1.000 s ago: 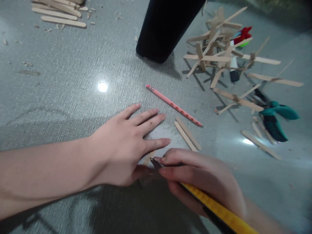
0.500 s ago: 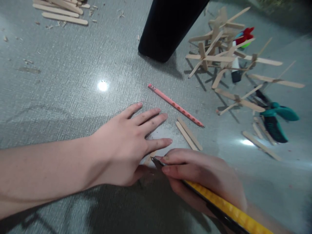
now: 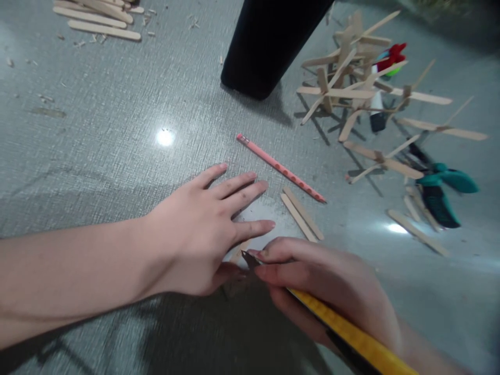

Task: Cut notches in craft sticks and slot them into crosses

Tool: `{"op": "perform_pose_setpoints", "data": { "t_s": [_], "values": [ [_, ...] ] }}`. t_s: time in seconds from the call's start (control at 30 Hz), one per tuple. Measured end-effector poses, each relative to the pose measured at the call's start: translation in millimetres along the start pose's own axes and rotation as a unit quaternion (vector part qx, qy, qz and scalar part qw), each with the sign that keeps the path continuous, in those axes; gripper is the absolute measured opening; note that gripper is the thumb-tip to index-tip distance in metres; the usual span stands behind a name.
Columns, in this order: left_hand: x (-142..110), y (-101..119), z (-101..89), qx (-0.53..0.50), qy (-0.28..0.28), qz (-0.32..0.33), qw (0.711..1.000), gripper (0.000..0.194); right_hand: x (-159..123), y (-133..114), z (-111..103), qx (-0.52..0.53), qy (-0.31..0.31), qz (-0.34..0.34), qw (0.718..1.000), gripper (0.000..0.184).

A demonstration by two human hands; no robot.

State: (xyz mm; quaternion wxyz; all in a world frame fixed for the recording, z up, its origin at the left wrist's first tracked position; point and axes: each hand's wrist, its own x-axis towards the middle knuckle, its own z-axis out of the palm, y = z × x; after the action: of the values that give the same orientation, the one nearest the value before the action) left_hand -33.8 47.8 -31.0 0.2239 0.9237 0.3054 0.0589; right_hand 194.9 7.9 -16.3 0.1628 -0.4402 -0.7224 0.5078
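Note:
My left hand (image 3: 211, 219) lies with fingers spread over a pale sheet (image 3: 260, 211) on the table. Beneath it, between thumb and forefinger, a short part of a wooden craft stick (image 3: 239, 252) shows; the rest is hidden. A yellow and black utility knife (image 3: 336, 328) is gripped in my right hand (image 3: 320, 276). Its blade tip reaches the craft stick close to my left thumb; whether it touches is hard to tell. Two craft sticks (image 3: 300, 216) lie side by side just beyond my right fingers. Above them rests a pink pencil (image 3: 279, 167).
A black box-like object (image 3: 269, 52) stands at the top middle. At right are several crossed craft-stick assemblies (image 3: 351, 88), teal-handled pliers (image 3: 441, 192) and loose sticks (image 3: 416, 232). A pile of craft sticks (image 3: 97, 21) with wood scraps lies at top left.
The knife's handle and my right hand have tilted slightly, the rear end swinging a little toward the left. The left hand stays practically still.

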Motion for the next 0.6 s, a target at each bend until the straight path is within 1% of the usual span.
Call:
{"op": "perform_pose_setpoints", "data": {
  "t_s": [0.03, 0.07, 0.13, 0.17, 0.23, 0.3, 0.43, 0.6],
  "values": [
    [0.1, 0.0, 0.2, -0.001, -0.001, 0.0, 1.0, 0.067, -0.1, 2.3, -0.3, -0.021, 0.015, -0.049, 0.998, 0.01],
    [0.3, -0.1, 0.4, -0.002, -0.002, -0.001, 1.0, 0.067, -0.5, 4.2, -0.3, -0.037, 0.033, -0.095, 0.994, 0.018],
    [0.4, -0.2, 0.8, -0.002, -0.002, -0.003, 1.0, 0.068, -1.6, 6.4, 0.9, -0.068, 0.058, -0.153, 0.984, 0.03],
    [0.3, -0.4, 1.0, -0.001, -0.002, -0.003, 1.0, 0.069, -2.2, 6.6, 1.7, -0.086, 0.059, -0.165, 0.981, 0.032],
    [0.0, -0.7, 1.3, -0.002, -0.003, -0.002, 1.0, 0.07, -2.6, 5.9, 2.8, -0.118, 0.038, -0.161, 0.979, 0.033],
    [-0.3, -0.9, 1.5, -0.001, -0.004, -0.001, 1.0, 0.07, -2.0, 5.2, 2.9, -0.132, 0.017, -0.171, 0.976, 0.034],
    [-0.3, -0.8, 2.3, -0.002, -0.001, -0.001, 1.0, 0.069, 0.5, 7.1, 2.5, -0.131, 0.025, -0.2, 0.971, 0.033],
    [0.8, -0.6, 3.7, -0.003, 0.002, 0.002, 1.0, 0.07, 0.8, 8.7, 3.4, -0.132, 0.033, -0.186, 0.973, 0.029]
  ]
}}
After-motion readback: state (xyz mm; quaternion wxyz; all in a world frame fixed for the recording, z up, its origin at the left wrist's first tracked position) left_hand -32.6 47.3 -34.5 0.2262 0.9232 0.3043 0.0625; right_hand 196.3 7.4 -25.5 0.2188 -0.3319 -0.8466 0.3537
